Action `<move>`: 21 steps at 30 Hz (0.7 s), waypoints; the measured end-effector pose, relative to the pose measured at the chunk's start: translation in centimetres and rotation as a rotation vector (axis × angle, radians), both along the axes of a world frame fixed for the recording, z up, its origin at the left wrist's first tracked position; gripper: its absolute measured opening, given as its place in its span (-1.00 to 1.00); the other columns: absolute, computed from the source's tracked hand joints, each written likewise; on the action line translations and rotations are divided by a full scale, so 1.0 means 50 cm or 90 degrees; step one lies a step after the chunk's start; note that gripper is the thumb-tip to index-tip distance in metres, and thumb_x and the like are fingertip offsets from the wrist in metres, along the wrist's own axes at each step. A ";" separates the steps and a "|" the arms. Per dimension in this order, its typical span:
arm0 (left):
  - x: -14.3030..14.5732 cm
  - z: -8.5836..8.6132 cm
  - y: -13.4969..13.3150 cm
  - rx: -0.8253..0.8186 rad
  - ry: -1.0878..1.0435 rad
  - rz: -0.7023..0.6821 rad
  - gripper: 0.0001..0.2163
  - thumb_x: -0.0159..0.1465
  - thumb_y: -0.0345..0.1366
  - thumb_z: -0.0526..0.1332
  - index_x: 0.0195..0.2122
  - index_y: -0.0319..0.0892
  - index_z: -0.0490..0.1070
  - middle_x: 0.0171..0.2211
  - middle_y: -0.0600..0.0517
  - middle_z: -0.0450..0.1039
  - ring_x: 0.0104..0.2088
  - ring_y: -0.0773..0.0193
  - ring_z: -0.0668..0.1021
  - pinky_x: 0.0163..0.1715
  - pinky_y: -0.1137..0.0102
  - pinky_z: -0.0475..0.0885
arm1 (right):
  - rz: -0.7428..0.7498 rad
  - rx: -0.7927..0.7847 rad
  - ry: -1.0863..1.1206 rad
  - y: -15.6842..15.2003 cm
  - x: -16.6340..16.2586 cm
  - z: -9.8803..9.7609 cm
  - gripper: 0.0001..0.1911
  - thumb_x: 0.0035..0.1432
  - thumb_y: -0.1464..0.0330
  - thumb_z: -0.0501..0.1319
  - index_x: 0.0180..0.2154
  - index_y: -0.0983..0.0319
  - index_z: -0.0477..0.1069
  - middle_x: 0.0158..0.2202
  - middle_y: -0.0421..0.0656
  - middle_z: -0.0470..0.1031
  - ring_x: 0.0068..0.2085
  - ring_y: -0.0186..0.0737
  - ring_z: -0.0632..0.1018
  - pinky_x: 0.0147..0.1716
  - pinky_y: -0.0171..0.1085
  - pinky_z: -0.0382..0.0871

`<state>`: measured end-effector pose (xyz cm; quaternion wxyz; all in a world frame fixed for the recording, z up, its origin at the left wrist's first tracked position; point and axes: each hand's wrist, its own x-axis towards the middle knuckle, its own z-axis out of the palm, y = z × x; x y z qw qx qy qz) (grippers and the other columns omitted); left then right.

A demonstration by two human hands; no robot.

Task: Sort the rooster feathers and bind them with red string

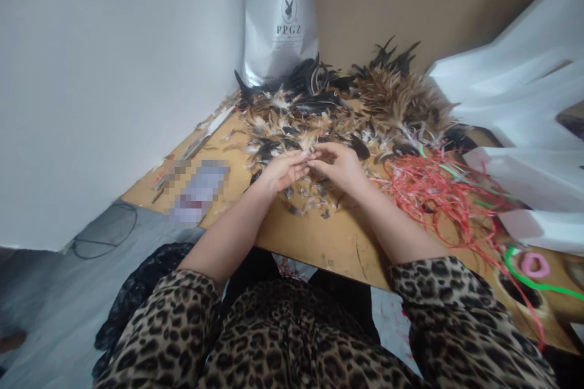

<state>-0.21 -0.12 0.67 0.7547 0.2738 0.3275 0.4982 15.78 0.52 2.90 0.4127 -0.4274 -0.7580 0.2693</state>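
Observation:
My left hand [287, 170] and my right hand [336, 164] meet fingertip to fingertip over the near part of a loose feather pile [292, 118] on the table. A small pale-brown feather [310, 140] shows at the joined fingertips, pinched between them. The left palm faces partly up, with its fingers curled. On the right hand, thumb and forefinger come together in a pinch. Blur and the fingers hide the feather's lower end. Brown, black and white feathers lie around and beneath both hands.
A tangle of red plastic strips [433, 191] covers the table's right side, near a pink ring [535, 265] and a green strip [547, 287]. Behind stand a printed white bag [283, 18] and a bushy brown feather bundle [401, 97]. Thin sticks [194, 143] lie at left beside a pixelated object [201, 191].

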 end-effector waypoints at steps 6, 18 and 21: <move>0.004 -0.002 -0.005 -0.002 -0.013 -0.032 -0.92 0.11 -0.45 0.25 -0.34 -0.25 0.45 -0.36 0.00 0.54 -0.37 0.39 0.55 -0.18 0.39 0.40 | -0.094 0.200 -0.304 -0.016 -0.006 -0.003 -0.66 0.04 0.22 0.20 -0.14 0.22 0.43 -0.20 -0.03 0.54 -0.16 0.00 0.47 -0.14 -0.09 0.19; 0.010 -0.007 -0.005 0.048 0.073 -0.017 -0.88 0.06 -0.38 0.32 -0.37 -0.30 0.49 -0.40 -0.03 0.53 -0.39 0.42 0.54 -0.26 0.48 0.40 | -0.055 0.145 -0.231 -0.011 -0.003 0.001 -0.77 0.03 0.22 0.20 -0.33 0.24 0.46 -0.35 -0.09 0.52 -0.27 -0.12 0.47 -0.22 -0.19 0.20; 0.009 -0.010 -0.004 0.076 0.108 0.011 -0.85 0.02 -0.33 0.35 -0.40 -0.29 0.49 -0.44 -0.03 0.53 -0.42 0.42 0.54 -0.33 0.51 0.39 | 0.036 -0.013 -0.053 -0.002 0.005 0.011 -0.72 -0.03 0.19 0.24 -0.34 0.26 0.49 -0.35 -0.11 0.53 -0.31 -0.18 0.49 -0.28 -0.24 0.29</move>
